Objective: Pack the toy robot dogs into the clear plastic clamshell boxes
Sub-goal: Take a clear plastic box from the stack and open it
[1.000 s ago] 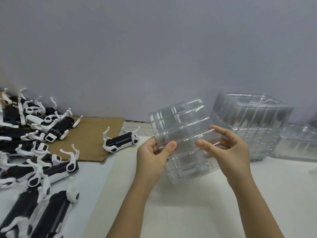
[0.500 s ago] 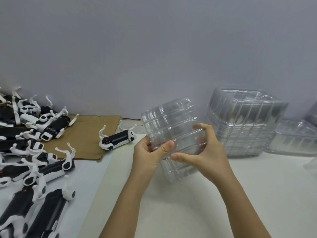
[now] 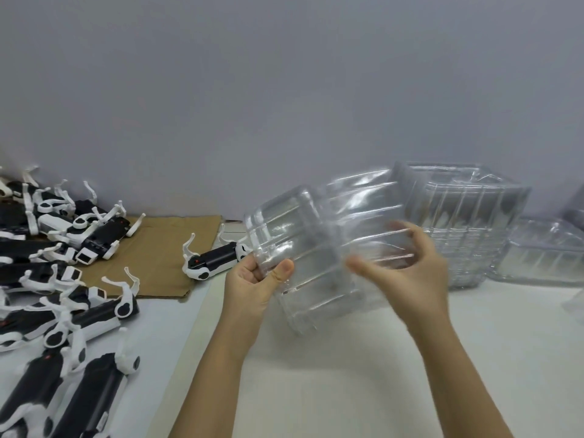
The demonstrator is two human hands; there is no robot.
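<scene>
The left hand [image 3: 252,282] pinched the near-left corner of a clear clamshell box [image 3: 303,235], thumb in front, holding it above the table [image 3: 347,390]. The right hand [image 3: 417,273] (blurred) curled its fingers round the box's right half. Toy robot dogs [image 3: 63,279] lay heaped at the left, with a lone dog [image 3: 215,260] just left of the box. A stack of boxes [image 3: 467,222] stood far right.

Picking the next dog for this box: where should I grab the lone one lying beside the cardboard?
Take the lone dog by its black midsection. Come from above on the near side, with your fingers across the body's narrow width. It lies with its white legs sticking up at both ends, so the stretch between them is bare and gives the only unobstructed hold.
</scene>
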